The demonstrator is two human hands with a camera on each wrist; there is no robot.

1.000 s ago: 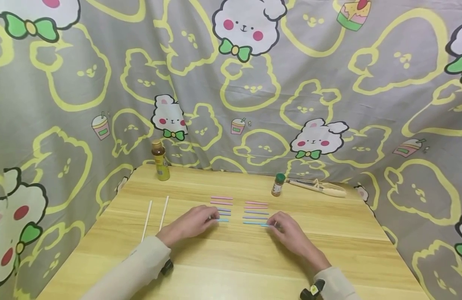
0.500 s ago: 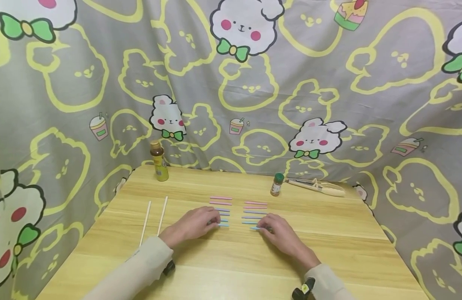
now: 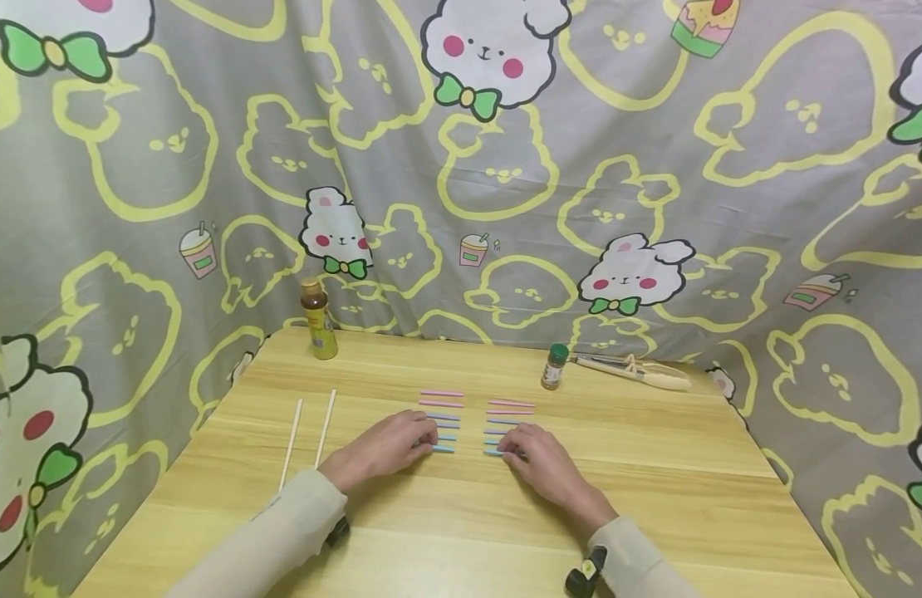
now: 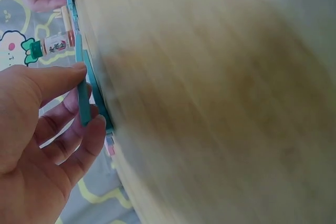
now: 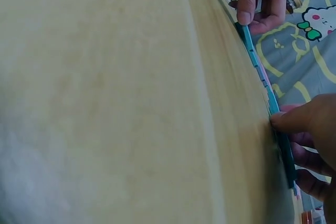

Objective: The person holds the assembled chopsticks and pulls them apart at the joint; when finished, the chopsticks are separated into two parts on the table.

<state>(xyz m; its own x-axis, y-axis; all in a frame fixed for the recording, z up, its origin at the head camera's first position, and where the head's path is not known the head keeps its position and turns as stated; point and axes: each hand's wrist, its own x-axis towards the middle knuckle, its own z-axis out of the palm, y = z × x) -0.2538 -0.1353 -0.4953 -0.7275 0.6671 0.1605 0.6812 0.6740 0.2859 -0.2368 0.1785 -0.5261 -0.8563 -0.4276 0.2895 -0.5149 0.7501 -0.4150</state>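
Observation:
In the head view, my left hand [image 3: 386, 448] is low over the near end of the left column of coloured sticks. It pinches a blue stick [image 3: 443, 449], which looks teal and flat in the left wrist view, between thumb and fingers. Another teal stick [image 4: 97, 90] lies just behind it. My right hand [image 3: 543, 465] pinches a blue stick [image 3: 493, 453] at the near end of the right column, its thumb on the teal stick [image 5: 284, 153] in the right wrist view. Farther back in both columns lie purple sticks [image 3: 442, 426] and pink sticks [image 3: 442, 394]; the hands cover some ends.
Two long white sticks [image 3: 291, 440] lie left of the left forearm. A bottle with a yellow label [image 3: 322, 328] stands at the back left. A green-capped jar [image 3: 554, 368] and tongs [image 3: 640, 374] are at the back right, before a patterned curtain [image 3: 506, 199].
The right hand has moved left with its blue stick, bringing it below the right column. A second blue stick now shows at the left hand, which has barely shifted.

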